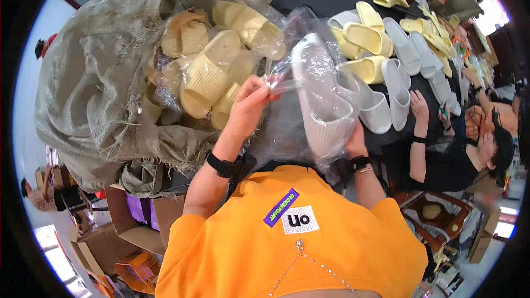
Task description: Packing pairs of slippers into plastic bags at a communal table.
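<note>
Your left hand pinches closed on the edge of a clear plastic bag. To its right is the pair of white slippers inside, long axis away from you, straps near. Your right hand is nearer to them; its fingers are hidden, so I cannot tell its grip. Farther left, yellow slippers lie in a sack.

Super glossy plastic bag at the left fingers, ribbed slipper right of them, rough woven sack left.
</note>
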Motion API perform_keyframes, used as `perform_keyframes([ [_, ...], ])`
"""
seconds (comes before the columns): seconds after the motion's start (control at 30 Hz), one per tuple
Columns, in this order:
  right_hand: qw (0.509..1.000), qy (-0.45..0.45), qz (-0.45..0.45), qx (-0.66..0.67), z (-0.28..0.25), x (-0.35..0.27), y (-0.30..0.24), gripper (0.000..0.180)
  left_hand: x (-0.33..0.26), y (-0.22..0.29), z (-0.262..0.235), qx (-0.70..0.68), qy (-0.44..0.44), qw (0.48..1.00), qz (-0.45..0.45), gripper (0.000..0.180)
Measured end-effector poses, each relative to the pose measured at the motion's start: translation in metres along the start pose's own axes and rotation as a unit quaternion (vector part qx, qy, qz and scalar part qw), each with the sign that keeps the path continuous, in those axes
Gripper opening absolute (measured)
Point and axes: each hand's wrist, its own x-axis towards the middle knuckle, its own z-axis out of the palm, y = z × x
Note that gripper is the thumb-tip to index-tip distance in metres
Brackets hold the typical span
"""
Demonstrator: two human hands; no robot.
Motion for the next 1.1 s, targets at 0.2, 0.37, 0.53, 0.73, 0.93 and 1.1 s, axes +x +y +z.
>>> perform_keyframes([
  [0.2,0.974,0.218,-0.039,-0.058,-0.036,-0.011,-0.030,0.056,-0.053,-0.077,-0.064,0.175,0.047,0.960,-0.214,0.005],
  [0.37,0.977,0.192,0.011,-0.087,-0.062,-0.019,-0.008,0.053,-0.073,-0.104,-0.119,0.474,-0.002,0.862,-0.179,0.013],
  [0.53,0.974,0.187,0.006,-0.124,-0.081,-0.009,0.002,0.047,-0.073,-0.086,-0.130,0.544,0.126,0.821,-0.119,0.048],
  [0.73,0.978,0.145,0.033,-0.149,-0.066,0.011,-0.027,0.041,-0.053,-0.047,-0.119,0.616,0.143,0.774,-0.014,0.051],
  [0.93,0.982,0.081,0.032,-0.167,-0.045,0.046,-0.012,0.043,-0.019,-0.044,-0.119,0.627,0.192,0.755,0.010,0.052],
  [1.1,0.956,0.099,0.041,-0.274,-0.036,0.081,0.009,0.045,-0.015,-0.070,-0.148,0.550,0.151,0.814,-0.112,0.039],
])
